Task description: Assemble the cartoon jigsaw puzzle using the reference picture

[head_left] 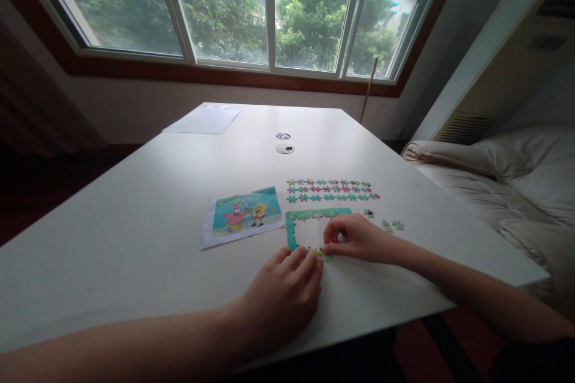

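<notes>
A partly joined jigsaw puzzle (pixel 291 233) lies on the white table, its teal border pieces forming a frame around a bare middle. My left hand (pixel 287 287) rests palm down at its near edge, fingertips laid on the bottom row. At the bottom right of the frame, my right hand (pixel 359 238) has thumb and index finger pinched at a light green puzzle piece (pixel 329 258), partly hidden by the fingers. The frame's right side is covered by this hand. Left of the puzzle is a printed picture (pixel 245 214) of cartoon characters.
Loose puzzle pieces (pixel 330 189) lie in three rows behind the frame. A few more pieces (pixel 398 225) sit to the right. Two round items (pixel 284 148) and a white paper (pixel 202 121) lie farther back. A padded sofa (pixel 458 185) stands right of the table (pixel 135 221).
</notes>
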Tool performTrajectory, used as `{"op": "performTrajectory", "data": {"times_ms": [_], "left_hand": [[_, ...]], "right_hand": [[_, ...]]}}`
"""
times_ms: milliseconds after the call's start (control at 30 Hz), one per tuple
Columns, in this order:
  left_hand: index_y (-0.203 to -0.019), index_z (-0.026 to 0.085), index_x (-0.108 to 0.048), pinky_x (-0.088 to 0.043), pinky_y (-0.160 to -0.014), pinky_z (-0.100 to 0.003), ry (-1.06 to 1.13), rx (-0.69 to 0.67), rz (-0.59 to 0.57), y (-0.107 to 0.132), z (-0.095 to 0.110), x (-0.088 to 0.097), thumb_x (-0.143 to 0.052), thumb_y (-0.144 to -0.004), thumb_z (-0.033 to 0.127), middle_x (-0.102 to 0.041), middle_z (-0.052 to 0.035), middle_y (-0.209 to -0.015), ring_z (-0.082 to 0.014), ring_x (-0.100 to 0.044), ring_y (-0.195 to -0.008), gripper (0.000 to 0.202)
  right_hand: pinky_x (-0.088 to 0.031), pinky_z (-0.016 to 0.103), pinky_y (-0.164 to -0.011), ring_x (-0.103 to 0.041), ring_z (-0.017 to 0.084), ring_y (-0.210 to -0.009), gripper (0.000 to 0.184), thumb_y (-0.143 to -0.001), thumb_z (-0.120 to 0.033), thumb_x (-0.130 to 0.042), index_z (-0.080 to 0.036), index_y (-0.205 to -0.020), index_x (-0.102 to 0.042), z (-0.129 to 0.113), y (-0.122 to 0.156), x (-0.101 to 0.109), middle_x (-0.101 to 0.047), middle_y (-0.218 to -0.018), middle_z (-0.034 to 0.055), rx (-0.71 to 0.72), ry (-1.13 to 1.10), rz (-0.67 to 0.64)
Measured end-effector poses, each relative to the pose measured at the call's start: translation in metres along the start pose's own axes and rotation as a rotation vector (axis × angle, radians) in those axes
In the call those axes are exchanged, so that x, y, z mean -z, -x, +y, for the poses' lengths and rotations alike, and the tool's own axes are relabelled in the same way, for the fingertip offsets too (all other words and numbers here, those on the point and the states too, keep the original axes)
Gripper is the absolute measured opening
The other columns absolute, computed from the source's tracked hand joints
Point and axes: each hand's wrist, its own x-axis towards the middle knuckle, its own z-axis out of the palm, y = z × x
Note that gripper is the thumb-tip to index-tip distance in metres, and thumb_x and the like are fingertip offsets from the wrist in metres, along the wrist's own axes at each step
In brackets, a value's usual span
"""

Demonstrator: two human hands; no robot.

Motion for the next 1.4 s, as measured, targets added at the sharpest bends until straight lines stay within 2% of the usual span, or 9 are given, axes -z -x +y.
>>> {"op": "performTrajectory", "data": {"times_ms": [367, 467, 633, 767, 900, 1000, 1133, 1267, 1400], "left_hand": [[-0.109, 0.01, -0.054, -0.043, -0.075, -0.037, 0.006, -0.001, -0.011, -0.001, 0.001, 0.001, -0.041, -0.087, 0.018, -0.06, -0.0116, -0.106, -0.0245, -0.053, -0.095, 0.026], [-0.109, 0.01, -0.054, -0.043, -0.076, -0.036, 0.003, -0.005, -0.002, -0.002, 0.001, 0.001, -0.041, -0.087, 0.018, -0.06, -0.0117, -0.107, -0.0244, -0.053, -0.096, 0.027], [-0.109, 0.011, -0.054, -0.044, -0.076, -0.035, 0.011, 0.008, -0.003, -0.001, 0.001, 0.002, -0.041, -0.086, 0.016, -0.06, -0.0109, -0.107, -0.0237, -0.053, -0.096, 0.027], [-0.115, 0.01, -0.05, -0.044, -0.08, -0.038, 0.03, 0.013, -0.004, 0.001, 0.0, 0.001, -0.039, -0.087, 0.015, -0.058, -0.0115, -0.111, -0.0249, -0.052, -0.099, 0.031], [-0.116, 0.008, -0.049, -0.043, -0.084, -0.038, 0.081, -0.08, 0.005, 0.003, -0.002, 0.001, -0.039, -0.086, 0.011, -0.057, -0.0132, -0.113, -0.025, -0.052, -0.1, 0.032], [-0.113, 0.007, -0.051, -0.043, -0.086, -0.036, 0.124, -0.145, 0.004, 0.003, -0.003, 0.001, -0.04, -0.086, 0.011, -0.056, -0.0142, -0.116, -0.0241, -0.052, -0.101, 0.03], [-0.112, 0.008, -0.051, -0.042, -0.089, -0.036, 0.129, -0.159, -0.015, 0.003, -0.003, 0.003, -0.038, -0.087, 0.012, -0.052, -0.0138, -0.122, -0.0245, -0.05, -0.106, 0.029], [-0.113, 0.008, -0.051, -0.042, -0.089, -0.036, 0.144, -0.163, -0.051, 0.002, -0.004, 0.004, -0.039, -0.087, 0.014, -0.052, -0.014, -0.123, -0.0244, -0.049, -0.107, 0.029], [-0.111, 0.008, -0.051, -0.043, -0.087, -0.037, 0.152, -0.172, -0.034, 0.002, -0.005, 0.003, -0.039, -0.087, 0.014, -0.053, -0.0145, -0.121, -0.0249, -0.05, -0.105, 0.028]], "right_hand": [[-0.033, 0.02, -0.053, -0.047, 0.009, -0.056, 0.019, -0.072, -0.036, -0.064, -0.017, -0.071, -0.061, 0.004, -0.002, -0.008, -0.056, -0.061, -0.0021, -0.001, 0.108, 0.057], [-0.034, 0.02, -0.055, -0.047, 0.009, -0.058, 0.02, -0.074, -0.037, -0.062, -0.017, -0.073, -0.06, 0.005, -0.002, -0.003, -0.056, -0.062, -0.0019, 0.033, 0.116, 0.049], [-0.035, 0.021, -0.056, -0.048, 0.01, -0.059, 0.022, -0.082, -0.036, -0.051, -0.016, -0.077, -0.059, 0.026, 0.002, 0.038, -0.058, -0.066, 0.0, 0.062, 0.138, 0.022], [-0.037, 0.023, -0.058, -0.048, 0.011, -0.059, 0.026, -0.081, -0.039, -0.048, -0.016, -0.079, -0.06, 0.063, 0.014, 0.079, -0.059, -0.067, 0.0013, -0.104, 0.226, 0.071], [-0.041, 0.026, -0.062, -0.053, 0.014, -0.067, 0.029, -0.077, -0.04, -0.052, -0.016, -0.087, -0.064, 0.087, 0.025, 0.099, -0.063, -0.078, 0.0043, -0.216, 0.194, -0.034], [-0.042, 0.026, -0.064, -0.053, 0.015, -0.07, 0.032, -0.073, -0.041, -0.056, -0.016, -0.09, -0.064, 0.089, 0.026, 0.099, -0.062, -0.08, 0.0047, -0.22, 0.135, -0.122], [-0.04, 0.025, -0.061, -0.053, 0.014, -0.068, 0.036, -0.069, -0.044, -0.06, -0.016, -0.09, -0.063, 0.084, 0.02, 0.091, -0.059, -0.076, 0.0029, -0.201, 0.107, -0.189], [-0.04, 0.024, -0.06, -0.051, 0.013, -0.066, 0.033, -0.069, -0.043, -0.06, -0.015, -0.087, -0.061, 0.086, 0.017, 0.086, -0.057, -0.073, 0.0017, -0.209, 0.106, -0.203], [-0.039, 0.024, -0.061, -0.05, 0.013, -0.067, 0.026, -0.069, -0.04, -0.062, -0.015, -0.078, -0.059, 0.085, 0.016, 0.084, -0.057, -0.073, 0.0013, -0.176, 0.126, -0.132]]}}
